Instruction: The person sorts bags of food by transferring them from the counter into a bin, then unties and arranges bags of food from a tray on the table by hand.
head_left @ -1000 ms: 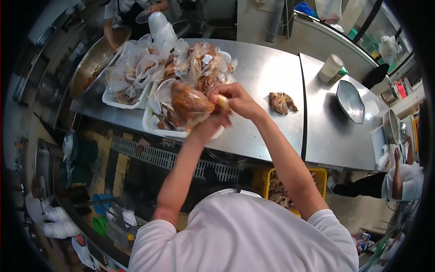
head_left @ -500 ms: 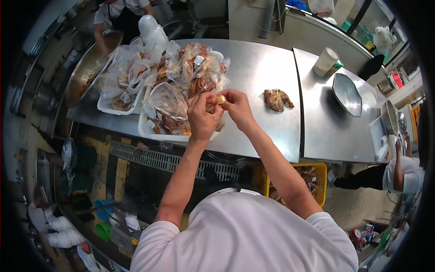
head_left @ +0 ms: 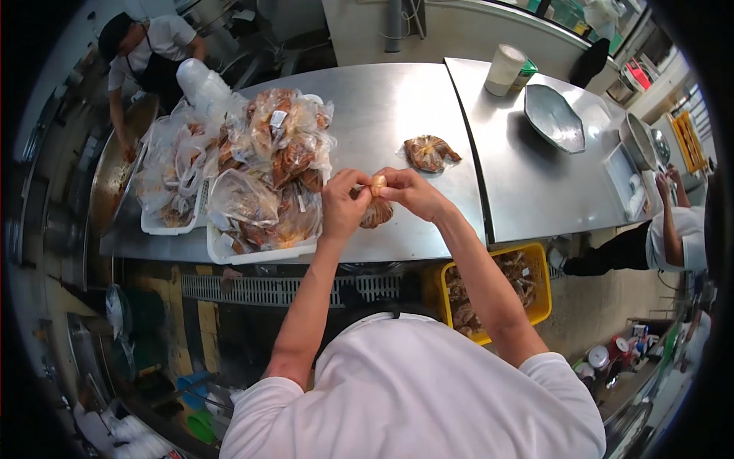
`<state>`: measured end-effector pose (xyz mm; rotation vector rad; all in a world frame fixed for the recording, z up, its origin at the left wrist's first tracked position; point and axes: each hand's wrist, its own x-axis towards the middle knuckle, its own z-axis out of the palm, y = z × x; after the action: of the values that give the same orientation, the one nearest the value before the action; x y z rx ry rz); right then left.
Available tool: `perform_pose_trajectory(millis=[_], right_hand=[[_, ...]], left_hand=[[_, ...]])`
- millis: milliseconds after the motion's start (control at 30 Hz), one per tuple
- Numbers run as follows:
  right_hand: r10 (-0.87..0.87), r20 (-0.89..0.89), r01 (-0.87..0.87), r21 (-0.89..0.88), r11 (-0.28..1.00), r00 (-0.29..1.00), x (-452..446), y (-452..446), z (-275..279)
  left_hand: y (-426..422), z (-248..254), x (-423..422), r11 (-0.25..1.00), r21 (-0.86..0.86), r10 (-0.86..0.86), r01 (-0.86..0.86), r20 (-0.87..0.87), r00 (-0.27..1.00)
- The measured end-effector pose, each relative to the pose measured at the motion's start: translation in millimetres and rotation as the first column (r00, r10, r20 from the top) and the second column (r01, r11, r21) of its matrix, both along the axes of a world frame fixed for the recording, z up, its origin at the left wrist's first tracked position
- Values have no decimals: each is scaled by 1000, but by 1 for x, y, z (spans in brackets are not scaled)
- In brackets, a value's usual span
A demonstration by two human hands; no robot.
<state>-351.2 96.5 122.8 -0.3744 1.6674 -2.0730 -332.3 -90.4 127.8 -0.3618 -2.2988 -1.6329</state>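
Between my left hand (head_left: 345,200) and my right hand (head_left: 413,193), a plastic bag of brown food (head_left: 376,214) hangs by its gathered neck over the steel table (head_left: 413,241). Fingertips of both hands pinch the yellowish knotted top. A second wrapped portion (head_left: 430,153) lies on the table beyond my right hand. Left of my hands, a white basket (head_left: 264,254) is heaped with bagged brown food (head_left: 294,157). Another white basket (head_left: 177,229) of clear bags stands beside it.
A yellow crate (head_left: 541,294) stands below the table edge. Rightward are a grey octagonal plate (head_left: 554,118), a pale container (head_left: 505,70) and a metal bowl (head_left: 638,141). One person (head_left: 153,57) works over a large pan (head_left: 115,180); another person (head_left: 677,237) is at far right.
The held bag, earlier over the basket, now hangs over the table to its right, pinched by both hands. The view has shifted, with the baskets appearing further left.
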Motion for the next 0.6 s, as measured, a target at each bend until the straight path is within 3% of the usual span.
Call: perform_pose_trajectory(millis=[67, 167, 233, 367, 433, 467, 533, 600], right_hand=[[-102, 100, 110, -78, 991, 990, 11, 7, -11], [-459, -126, 472, 102, 876, 879, 29, 13, -20], [-504, -215, 536, 125, 835, 836, 43, 14, -24], [-566, -411, 679, 208, 704, 714, 58, 5, -22], [-500, -630, 754, 220, 619, 594, 46, 15, -22], [-506, -573, 723, 243, 647, 645, 37, 24, -25], [-477, -705, 815, 256, 519, 525, 11, 32, -17], [-562, -649, 857, 351, 377, 513, -17, 52, -16]], left_hand=[[17, -2, 5, 969, -222, 45, -105, -260, 964], [35, 15, 12, 978, -206, -46, 21, -120, 992], [37, 4, 7, 970, -209, -129, 126, -1, 992], [60, -15, 4, 962, -261, -89, 78, -32, 996], [72, 3, 20, 959, -241, -219, 150, -290, 932], [65, 7, 17, 959, -244, -211, 141, -289, 934], [38, 16, 5, 993, -107, -74, 48, -251, 965], [-15, 49, -12, 964, -40, 252, -264, -188, 949]])
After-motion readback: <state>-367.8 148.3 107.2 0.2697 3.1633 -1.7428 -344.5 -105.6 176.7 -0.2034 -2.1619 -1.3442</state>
